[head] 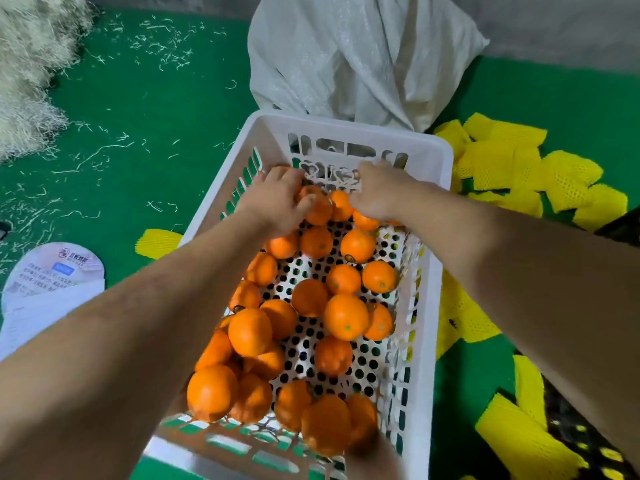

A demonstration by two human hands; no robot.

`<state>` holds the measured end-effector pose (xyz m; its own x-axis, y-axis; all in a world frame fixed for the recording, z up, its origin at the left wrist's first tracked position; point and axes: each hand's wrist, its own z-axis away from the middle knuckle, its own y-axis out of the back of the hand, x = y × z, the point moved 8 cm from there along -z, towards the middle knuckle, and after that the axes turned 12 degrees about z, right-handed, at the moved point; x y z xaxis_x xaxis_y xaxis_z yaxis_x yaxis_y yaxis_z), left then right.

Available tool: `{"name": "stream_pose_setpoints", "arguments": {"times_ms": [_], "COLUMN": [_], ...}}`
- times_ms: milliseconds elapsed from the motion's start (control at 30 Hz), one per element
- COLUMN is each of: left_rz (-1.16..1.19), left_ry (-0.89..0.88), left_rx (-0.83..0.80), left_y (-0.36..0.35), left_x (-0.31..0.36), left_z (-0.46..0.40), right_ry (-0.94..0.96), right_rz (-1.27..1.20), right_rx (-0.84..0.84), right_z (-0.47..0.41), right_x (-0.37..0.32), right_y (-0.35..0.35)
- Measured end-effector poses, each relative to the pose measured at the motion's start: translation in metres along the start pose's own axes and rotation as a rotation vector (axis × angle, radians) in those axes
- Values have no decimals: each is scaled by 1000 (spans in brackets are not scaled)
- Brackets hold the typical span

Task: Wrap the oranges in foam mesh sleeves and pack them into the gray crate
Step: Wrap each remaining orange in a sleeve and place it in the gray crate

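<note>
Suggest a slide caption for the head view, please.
Both hands reach among bare oranges in a white crate.

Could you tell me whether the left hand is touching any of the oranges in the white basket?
Touching. The head view shows the left hand with its fingers curled over an orange at the far end of the basket, no gap visible.

White woven sack [360, 60], pale shredded straw pile [31, 71], printed paper sheet [45, 289] on green floor [166, 109]

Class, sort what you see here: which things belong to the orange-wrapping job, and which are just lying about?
Job: oranges; white crate holding them; yellow foam sleeves; left hand and right hand reaching among the oranges.
Lying about: white sack; straw pile; printed sheet.
</note>
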<state>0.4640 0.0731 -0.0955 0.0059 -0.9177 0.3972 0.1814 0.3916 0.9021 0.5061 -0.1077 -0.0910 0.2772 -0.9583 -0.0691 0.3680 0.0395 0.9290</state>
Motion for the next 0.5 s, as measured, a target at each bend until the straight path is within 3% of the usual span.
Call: {"name": "stream_pose_setpoints", "arguments": {"times_ms": [67,200,300,500], "left_rz": [-55,6,-1,197], "left_ry": [115,91,4,-37], "left_rx": [-97,-4,-76,-47], "left_y": [-23,-61,-95,-102], "left_x": [-18,-22,-19,-22], "left_z": [-20,-26,-18,15], "right_ry": [-82,-117,-164,-153], "right_rz": [97,335,307,267], "right_rx": [-13,21,-123,-356], "right_z": [-12,-14,-16,-5], "right_x": [9,9,10,-1], "right_y": [-23,-56,-64,-67]}}
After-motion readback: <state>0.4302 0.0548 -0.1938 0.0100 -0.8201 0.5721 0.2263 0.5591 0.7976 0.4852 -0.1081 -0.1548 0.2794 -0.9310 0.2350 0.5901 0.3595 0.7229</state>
